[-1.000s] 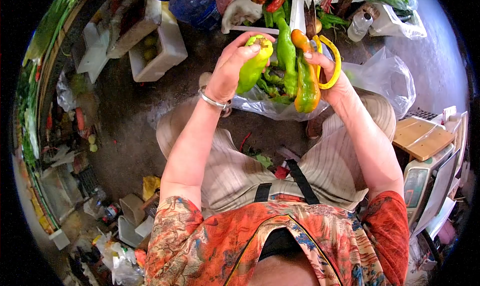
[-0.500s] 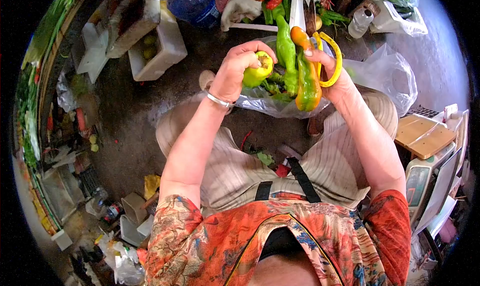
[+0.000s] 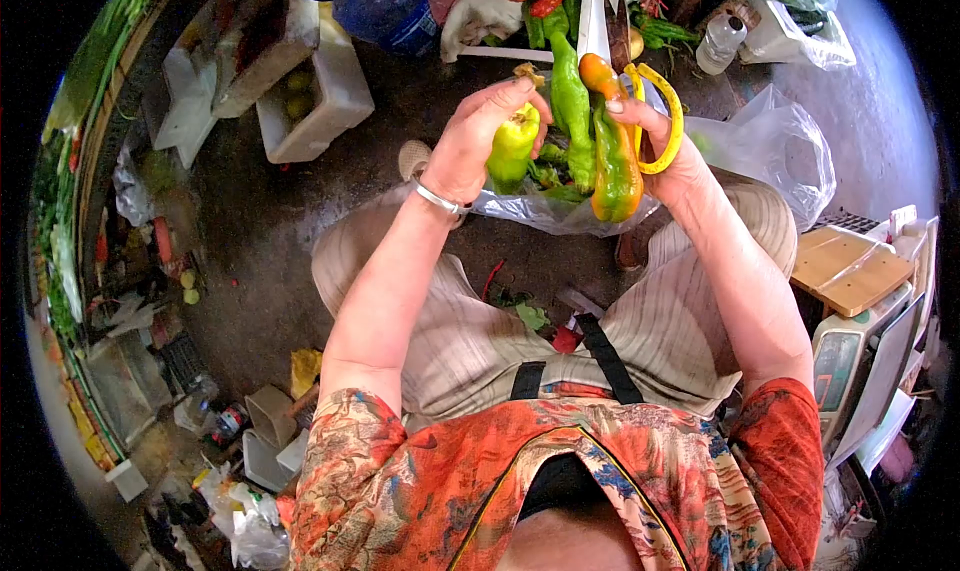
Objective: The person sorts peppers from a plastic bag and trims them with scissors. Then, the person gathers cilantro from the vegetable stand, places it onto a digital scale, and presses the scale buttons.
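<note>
In my left hand [image 3: 480, 136] is a yellow-green pepper [image 3: 512, 153], its top facing up; a small brownish piece [image 3: 528, 73] shows at my thumb and fingertips. My right hand [image 3: 660, 141] is closed around an orange-and-green pepper [image 3: 615, 171] and yellow-handled scissors [image 3: 675, 121], whose blades point away from me. Between the hands a long green pepper [image 3: 571, 96] stands out; how it is held is hidden. Below them lies a clear plastic bag [image 3: 540, 214] with dark green pieces inside.
A white crate [image 3: 505, 54] with red and green peppers is ahead. Foam boxes [image 3: 330, 111] and a blue bottle [image 3: 385, 11] are at the upper left. A scale [image 3: 835, 366] with a wooden board [image 3: 850, 269] stands at the right, and litter lies lower left.
The pepper in my left hand has tipped and turned. A brownish piece now shows at that hand's fingertips, above the pepper. My right hand has barely moved.
</note>
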`<state>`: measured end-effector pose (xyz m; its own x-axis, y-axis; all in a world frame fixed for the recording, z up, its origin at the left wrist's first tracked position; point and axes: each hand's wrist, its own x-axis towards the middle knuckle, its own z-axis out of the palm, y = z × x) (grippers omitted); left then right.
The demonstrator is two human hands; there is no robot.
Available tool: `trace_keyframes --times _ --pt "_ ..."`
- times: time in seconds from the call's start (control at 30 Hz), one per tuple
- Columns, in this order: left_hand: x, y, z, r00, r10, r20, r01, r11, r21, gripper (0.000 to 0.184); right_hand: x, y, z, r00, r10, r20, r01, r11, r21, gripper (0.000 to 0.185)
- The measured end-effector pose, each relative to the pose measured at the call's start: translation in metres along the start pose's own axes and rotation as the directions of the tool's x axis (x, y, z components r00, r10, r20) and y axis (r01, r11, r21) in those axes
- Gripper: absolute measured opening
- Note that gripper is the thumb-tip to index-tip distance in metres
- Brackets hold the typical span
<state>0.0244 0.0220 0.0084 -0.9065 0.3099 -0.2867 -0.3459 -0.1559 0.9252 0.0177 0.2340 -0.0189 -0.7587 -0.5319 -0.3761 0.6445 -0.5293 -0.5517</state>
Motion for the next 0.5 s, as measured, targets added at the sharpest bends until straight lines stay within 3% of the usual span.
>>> trace_keyframes --times 0.37,0.5 --pt "0.006 -0.005 -0.008 0.994 -0.108 0.025 0.108 0.994 -0.001 0.038 -0.001 0.0 -0.006 0.999 0.025 -0.043 -0.025 1.0 -0.01 0.049" --pt "0.003 -0.007 -0.008 0.991 -0.114 0.065 0.121 0.987 -0.11 0.034 -0.002 0.0 -0.006 0.999 0.029 -0.041 -0.028 0.999 0.032 0.043"
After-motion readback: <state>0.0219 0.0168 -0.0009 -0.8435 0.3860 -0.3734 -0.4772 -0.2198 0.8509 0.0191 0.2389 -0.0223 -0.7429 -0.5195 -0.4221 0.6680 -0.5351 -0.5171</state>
